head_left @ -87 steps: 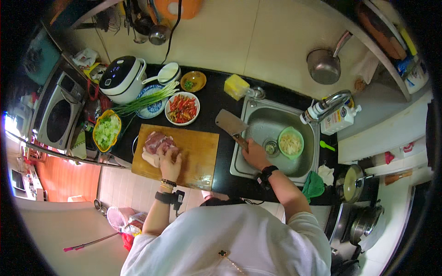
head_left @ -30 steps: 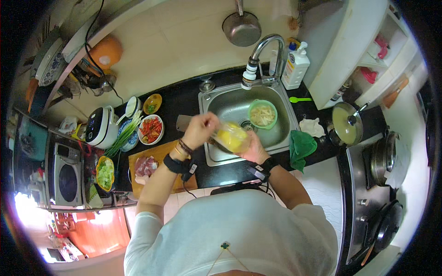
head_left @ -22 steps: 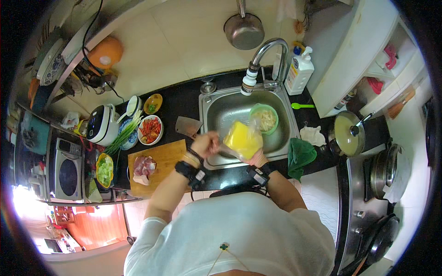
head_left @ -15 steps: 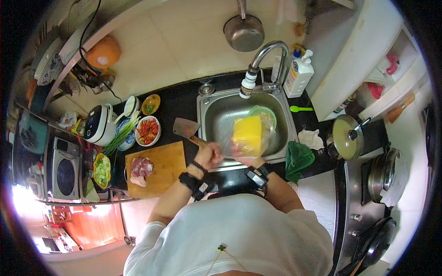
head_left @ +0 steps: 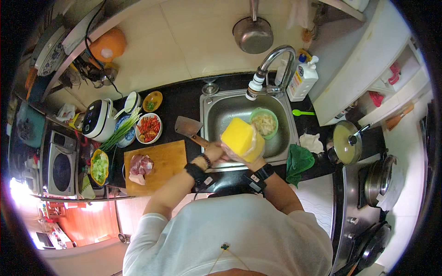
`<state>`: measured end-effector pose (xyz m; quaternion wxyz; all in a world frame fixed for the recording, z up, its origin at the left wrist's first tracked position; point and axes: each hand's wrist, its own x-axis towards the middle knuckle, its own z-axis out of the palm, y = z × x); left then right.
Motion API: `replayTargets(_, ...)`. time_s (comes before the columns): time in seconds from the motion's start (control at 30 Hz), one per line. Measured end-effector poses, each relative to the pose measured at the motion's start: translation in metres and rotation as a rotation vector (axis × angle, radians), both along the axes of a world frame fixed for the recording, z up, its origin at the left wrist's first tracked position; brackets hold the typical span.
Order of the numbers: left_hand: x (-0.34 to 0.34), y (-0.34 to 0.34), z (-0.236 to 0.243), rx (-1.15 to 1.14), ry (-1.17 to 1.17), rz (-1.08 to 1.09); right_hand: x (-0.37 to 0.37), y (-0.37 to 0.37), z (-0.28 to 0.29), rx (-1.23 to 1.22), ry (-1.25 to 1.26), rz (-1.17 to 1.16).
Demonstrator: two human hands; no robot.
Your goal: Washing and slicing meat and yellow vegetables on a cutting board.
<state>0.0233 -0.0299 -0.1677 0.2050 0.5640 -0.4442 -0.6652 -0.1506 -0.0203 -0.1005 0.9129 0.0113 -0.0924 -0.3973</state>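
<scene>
A yellow block-shaped thing (head_left: pixel 237 137) in a clear plastic bag (head_left: pixel 255 148) is held over the near part of the sink (head_left: pixel 207 108). My right hand (head_left: pixel 253 164) grips it from below and the right, its fingers mostly hidden by the bag. My left hand (head_left: pixel 216 154) is closed at the bag's left lower edge, fingertips partly hidden. Just beyond that hand lies a cleaver (head_left: pixel 188 125), its wooden handle pointing toward my left fingers and over the sink rim. Inside the sink, to the right of the yellow block, sits a green bowl (head_left: pixel 275 131) of pale pieces.
Left stand a cutting board (head_left: pixel 170 170) with raw meat (head_left: pixel 141 166), a bowl of red peppers (head_left: pixel 148 129), spring onions (head_left: pixel 120 133) and a rice cooker (head_left: pixel 99 120). The faucet (head_left: pixel 276 60) arches over the sink. Right are a green cloth (head_left: pixel 299 162) and a lidded pan (head_left: pixel 347 142).
The yellow block has moved left and tilted toward my left hand, uncovering more of the green bowl. My left hand has come closer to it. The view has shifted slightly; the cleaver stays put.
</scene>
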Motion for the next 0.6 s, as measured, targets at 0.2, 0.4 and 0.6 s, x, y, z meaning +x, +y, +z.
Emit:
replayTargets(0.2, -0.003, 0.008, 0.098, 0.189, 0.699, 0.436, -0.003, -0.028, 0.013, -0.014, 0.878, -0.477)
replayTargets(0.4, -0.016, 0.012, 0.081, 0.233, 1.247, 0.435, 0.013, -0.028, 0.062, -0.926, 1.717, -0.657)
replayTargets(0.6, -0.019, -0.005, 0.046, -0.013, 1.504, 0.459, 0.011, -0.017, 0.075, -1.407, 1.606, -0.941)
